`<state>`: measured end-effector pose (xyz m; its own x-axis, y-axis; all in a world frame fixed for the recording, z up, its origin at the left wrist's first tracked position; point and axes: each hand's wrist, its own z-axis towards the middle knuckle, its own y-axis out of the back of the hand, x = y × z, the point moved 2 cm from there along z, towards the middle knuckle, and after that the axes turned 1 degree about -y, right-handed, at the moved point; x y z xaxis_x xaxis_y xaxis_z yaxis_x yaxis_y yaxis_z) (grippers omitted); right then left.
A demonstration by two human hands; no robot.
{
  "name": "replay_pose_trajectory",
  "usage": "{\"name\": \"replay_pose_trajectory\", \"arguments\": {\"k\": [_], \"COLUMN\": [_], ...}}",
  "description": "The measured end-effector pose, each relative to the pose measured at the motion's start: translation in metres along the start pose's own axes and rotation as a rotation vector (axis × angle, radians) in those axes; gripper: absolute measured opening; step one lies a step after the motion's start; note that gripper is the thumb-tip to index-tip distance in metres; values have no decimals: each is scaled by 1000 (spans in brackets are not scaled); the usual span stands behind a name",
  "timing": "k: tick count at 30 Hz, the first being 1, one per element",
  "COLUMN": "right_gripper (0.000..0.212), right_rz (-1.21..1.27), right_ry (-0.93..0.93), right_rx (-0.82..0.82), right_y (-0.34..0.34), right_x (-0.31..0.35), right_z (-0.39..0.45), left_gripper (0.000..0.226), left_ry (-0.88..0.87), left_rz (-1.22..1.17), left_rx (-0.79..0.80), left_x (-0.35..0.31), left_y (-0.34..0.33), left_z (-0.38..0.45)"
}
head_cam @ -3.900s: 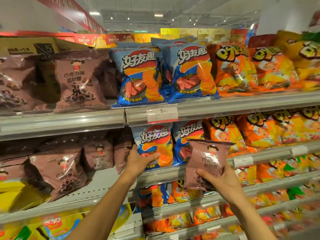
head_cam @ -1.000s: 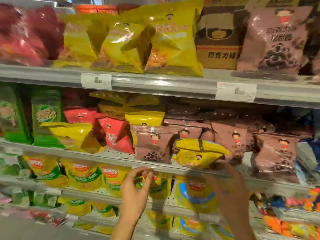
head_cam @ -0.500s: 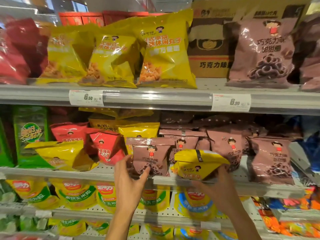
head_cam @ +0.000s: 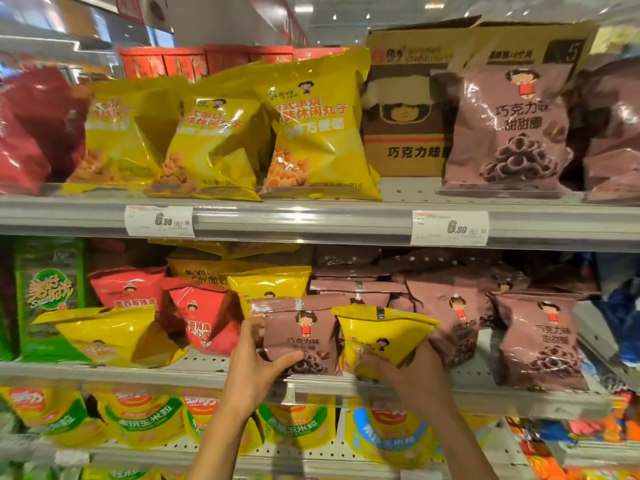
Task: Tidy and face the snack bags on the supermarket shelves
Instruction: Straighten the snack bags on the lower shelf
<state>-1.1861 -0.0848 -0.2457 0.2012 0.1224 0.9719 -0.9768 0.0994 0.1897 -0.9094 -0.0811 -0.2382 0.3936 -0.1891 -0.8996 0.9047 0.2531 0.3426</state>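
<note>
On the middle shelf (head_cam: 194, 374) a small brown chocolate-ring bag (head_cam: 304, 327) stands upright at the front edge. My left hand (head_cam: 259, 368) grips its lower left corner, thumb across the front. Right beside it a small yellow bag (head_cam: 384, 337) sits among the brown bags, tilted forward. My right hand (head_cam: 405, 372) clasps that yellow bag from below. More brown bags (head_cam: 540, 337) stand to the right on the same shelf.
Left on the middle shelf lie a tipped yellow bag (head_cam: 114, 334), red bags (head_cam: 204, 317) and a green bag (head_cam: 48, 296). The upper shelf holds large yellow bags (head_cam: 318, 133), a cardboard box (head_cam: 405, 109) and a large brown bag (head_cam: 509, 133). Corn-snack bags (head_cam: 298, 424) fill the lower shelf.
My view has shifted left from the blue crisp bags to this section. My left hand has taken hold of the brown bag and my right hand has closed under the yellow bag.
</note>
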Motion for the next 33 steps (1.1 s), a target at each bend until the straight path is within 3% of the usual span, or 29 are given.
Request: {"name": "replay_pose_trajectory", "arguments": {"k": [7,12,18,22,33], "right_gripper": [49,66,64,61,59], "right_rz": [42,164,159,151,134], "right_ry": [43,36,75,47,-29], "right_rx": [-182,-279,-378,-339,-237], "right_y": [12,46,94,112,95], "right_x": [1,4,4,-2,-3], "right_z": [-11,-24,-46,-58,-71], "left_gripper": [62,61,62,66,50], "left_ry": [2,8,-6,35,17], "left_rz": [-62,-123,-129,-106,158], "left_rx": [14,38,94,162,249], "left_x": [-7,-20,-36,-39,-37], "left_y": [-9,-39,-82,-99,-94], "left_z": [1,-1,-3,-6,-17]}}
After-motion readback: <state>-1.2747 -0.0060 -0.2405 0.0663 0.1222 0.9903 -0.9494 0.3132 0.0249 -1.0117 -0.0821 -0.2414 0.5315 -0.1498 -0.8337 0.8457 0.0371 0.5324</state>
